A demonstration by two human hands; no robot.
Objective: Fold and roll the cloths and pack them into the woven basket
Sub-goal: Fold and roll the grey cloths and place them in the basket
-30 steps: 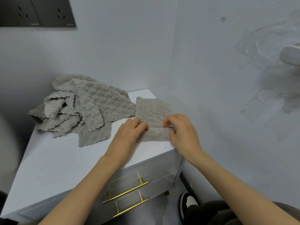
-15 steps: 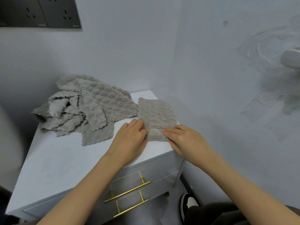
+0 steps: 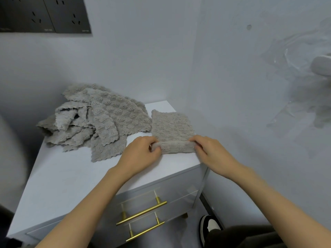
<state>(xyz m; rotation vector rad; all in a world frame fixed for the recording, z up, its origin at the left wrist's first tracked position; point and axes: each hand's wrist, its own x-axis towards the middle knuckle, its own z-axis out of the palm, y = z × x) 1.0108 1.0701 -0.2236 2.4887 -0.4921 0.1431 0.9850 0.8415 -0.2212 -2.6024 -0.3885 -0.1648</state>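
A folded grey-beige cloth (image 3: pixel 172 125) lies flat on the right end of the white cabinet top (image 3: pixel 71 178). Its near edge is curled into a short roll (image 3: pixel 174 146). My left hand (image 3: pixel 141 154) pinches the roll's left end, and my right hand (image 3: pixel 211 153) pinches its right end. A loose pile of the same fluffy cloths (image 3: pixel 96 120) is heaped at the back left of the top, touching the folded cloth's left edge. No woven basket is in view.
The cabinet stands in a corner, with walls close behind and to the right. Two drawers with gold bar handles (image 3: pixel 141 213) face me. Dark wall sockets (image 3: pixel 44 14) sit at the top left. A black-and-white shoe (image 3: pixel 209 228) rests on the floor below.
Both hands have curled the cloth's near edge up into a roll and shifted slightly away from me. The pile has not moved.
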